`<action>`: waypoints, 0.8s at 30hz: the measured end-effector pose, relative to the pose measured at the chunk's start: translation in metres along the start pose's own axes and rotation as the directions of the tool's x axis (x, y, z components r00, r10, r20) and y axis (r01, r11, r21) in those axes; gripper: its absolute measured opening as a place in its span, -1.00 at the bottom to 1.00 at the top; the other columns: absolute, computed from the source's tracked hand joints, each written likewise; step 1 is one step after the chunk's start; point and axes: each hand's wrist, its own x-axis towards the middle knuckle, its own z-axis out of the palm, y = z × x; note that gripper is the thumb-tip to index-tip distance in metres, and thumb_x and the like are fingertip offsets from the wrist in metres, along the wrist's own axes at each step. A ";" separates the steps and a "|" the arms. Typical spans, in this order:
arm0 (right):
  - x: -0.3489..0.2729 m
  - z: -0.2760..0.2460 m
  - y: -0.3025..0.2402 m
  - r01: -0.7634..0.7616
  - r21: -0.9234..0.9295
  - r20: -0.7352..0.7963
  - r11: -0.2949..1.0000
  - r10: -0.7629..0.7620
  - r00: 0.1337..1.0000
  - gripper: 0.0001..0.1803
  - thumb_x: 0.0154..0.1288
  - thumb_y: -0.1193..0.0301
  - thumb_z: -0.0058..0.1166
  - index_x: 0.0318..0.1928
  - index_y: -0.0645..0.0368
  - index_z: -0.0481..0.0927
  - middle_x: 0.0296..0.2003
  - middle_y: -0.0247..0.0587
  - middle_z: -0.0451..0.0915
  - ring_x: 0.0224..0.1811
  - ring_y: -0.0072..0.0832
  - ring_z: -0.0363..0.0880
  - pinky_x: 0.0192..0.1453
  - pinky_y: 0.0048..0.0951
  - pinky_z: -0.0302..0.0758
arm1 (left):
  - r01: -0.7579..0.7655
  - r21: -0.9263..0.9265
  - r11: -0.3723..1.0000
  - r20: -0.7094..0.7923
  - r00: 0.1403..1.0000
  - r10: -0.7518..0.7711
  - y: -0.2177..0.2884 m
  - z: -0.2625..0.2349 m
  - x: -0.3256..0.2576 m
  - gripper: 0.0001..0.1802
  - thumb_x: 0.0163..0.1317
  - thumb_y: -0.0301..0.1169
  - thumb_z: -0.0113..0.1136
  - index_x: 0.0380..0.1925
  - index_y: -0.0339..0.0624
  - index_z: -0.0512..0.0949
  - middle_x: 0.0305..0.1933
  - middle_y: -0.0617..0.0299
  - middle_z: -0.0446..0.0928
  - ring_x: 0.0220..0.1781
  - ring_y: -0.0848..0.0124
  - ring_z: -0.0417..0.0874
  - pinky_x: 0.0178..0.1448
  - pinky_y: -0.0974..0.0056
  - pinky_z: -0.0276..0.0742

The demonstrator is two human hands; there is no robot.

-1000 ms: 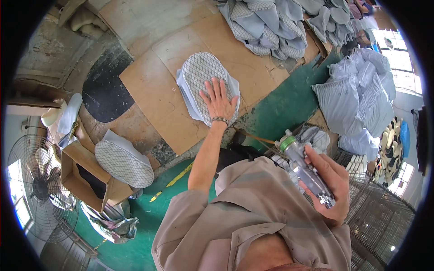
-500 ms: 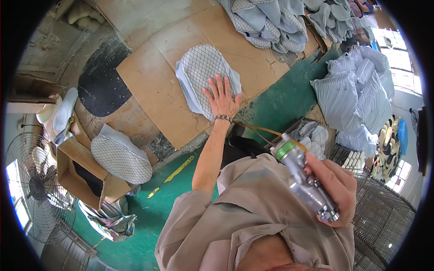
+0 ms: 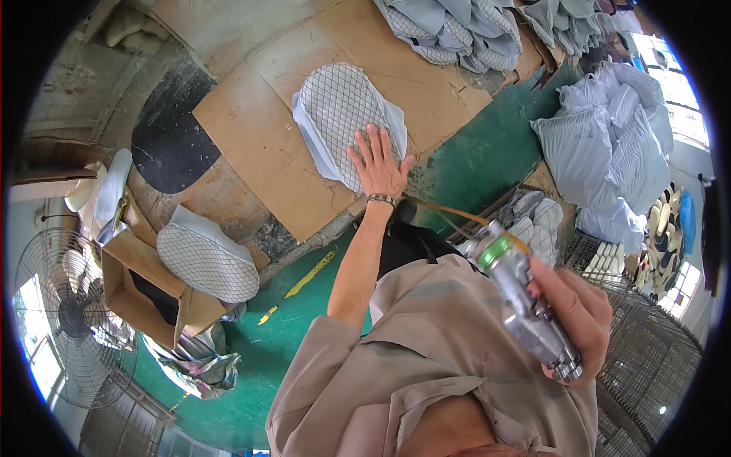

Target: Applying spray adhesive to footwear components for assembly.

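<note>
My left hand [image 3: 381, 171] lies flat, fingers spread, on the lower right part of an oval seat cover [image 3: 339, 103] quilted in a white and grey diamond pattern. Plain pale-grey fabric flaps stick out along the cover's sides. Under it is a flattened cardboard sheet [image 3: 251, 145]. Close to my chest at the right, my right hand [image 3: 580, 316] is closed around a silver spray gun [image 3: 521, 293] with a green ring. A yellowish hose [image 3: 445, 208] runs from the gun toward the bench edge. Part of my right-hand grip is hidden behind the gun.
Similar quilted covers [image 3: 457, 34] are piled at the far right of the bench. Another cover [image 3: 205, 259] leans by an open cardboard box [image 3: 145, 289] on the left, near a large fan [image 3: 74, 312]. White sacks [image 3: 601, 145] stand right; wire racks [image 3: 647, 358] lie lower right.
The view has shifted slightly. My left hand stays flat on the cover. The spray gun in my right hand appears a little farther right and lower.
</note>
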 end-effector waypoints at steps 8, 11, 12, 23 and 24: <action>-0.033 -0.004 0.017 -0.115 0.130 0.092 0.985 0.103 0.990 -0.11 0.31 -0.25 0.04 0.16 0.43 0.61 -0.37 -0.10 0.65 -0.43 -0.30 0.64 -0.30 -0.42 0.47 | -0.017 -0.036 0.999 0.002 1.000 0.018 0.011 0.002 -0.036 0.02 0.34 0.19 0.04 0.54 -0.34 0.03 0.67 -0.13 -0.14 0.68 -0.18 -0.20 0.62 -0.35 -0.31; -0.044 -0.005 0.020 -0.202 -0.010 -0.068 0.979 0.201 0.977 -0.24 0.25 -0.11 0.17 0.13 0.39 0.65 -0.37 -0.08 0.65 -0.42 -0.29 0.66 -0.27 -0.41 0.50 | -0.029 -0.059 0.998 0.052 0.998 0.032 0.024 -0.001 -0.053 0.01 0.34 0.17 0.06 0.53 -0.35 0.05 0.66 -0.14 -0.12 0.68 -0.17 -0.18 0.62 -0.34 -0.31; -0.046 -0.006 0.025 -0.198 -0.001 -0.063 0.980 0.197 0.978 -0.24 0.25 -0.11 0.17 0.13 0.39 0.65 -0.37 -0.08 0.65 -0.42 -0.29 0.66 -0.27 -0.41 0.50 | -0.041 -0.050 0.998 0.054 0.998 0.043 0.025 -0.001 -0.061 0.02 0.33 0.16 0.08 0.52 -0.38 0.05 0.66 -0.14 -0.11 0.68 -0.15 -0.16 0.62 -0.33 -0.28; -0.072 -0.004 0.077 -0.010 0.086 -0.082 0.996 0.017 0.996 -0.38 0.08 0.32 0.33 0.17 0.37 0.63 -0.46 -0.22 0.57 -0.50 -0.43 0.59 -0.39 -0.49 0.49 | 0.012 -0.114 0.993 0.029 1.000 -0.008 0.042 -0.002 -0.098 -0.13 0.34 -0.01 0.15 0.48 -0.35 0.17 0.66 -0.10 -0.07 0.68 -0.10 -0.13 0.63 -0.29 -0.19; -0.075 -0.008 0.080 -0.006 0.087 -0.081 0.996 0.013 0.997 -0.38 0.08 0.32 0.33 0.17 0.37 0.63 -0.46 -0.22 0.57 -0.50 -0.43 0.59 -0.39 -0.49 0.49 | 0.019 -0.139 0.990 0.025 1.000 -0.016 0.045 -0.004 -0.100 -0.17 0.33 -0.06 0.17 0.46 -0.32 0.20 0.65 -0.10 -0.05 0.67 -0.09 -0.10 0.62 -0.28 -0.15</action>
